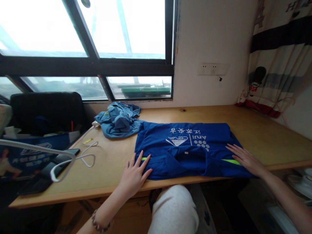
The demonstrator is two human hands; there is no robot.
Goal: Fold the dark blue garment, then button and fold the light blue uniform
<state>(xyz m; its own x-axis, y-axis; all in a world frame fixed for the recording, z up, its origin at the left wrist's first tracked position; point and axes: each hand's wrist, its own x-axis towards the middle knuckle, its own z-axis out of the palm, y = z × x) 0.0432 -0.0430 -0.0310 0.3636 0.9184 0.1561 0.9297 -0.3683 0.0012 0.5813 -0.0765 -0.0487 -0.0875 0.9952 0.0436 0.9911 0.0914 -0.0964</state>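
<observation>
Blue garment (156,139), laid out on desk (104,172)

Garment: white print uppermost, collar (187,161) toward the near edge. Left hand (135,171): fingers fanned, on its left near corner. Right hand (246,160): fingers extended, on its right side. Neither grasps. Handling, advised: smooth outward, palms flat, pressure even, collar centred. Container: blue printed bag (26,159), far left; contents indistinct.

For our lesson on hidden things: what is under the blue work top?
The wooden tabletop supports the blue work top. Fabric covers that area, so anything else beneath cannot be seen.
</observation>
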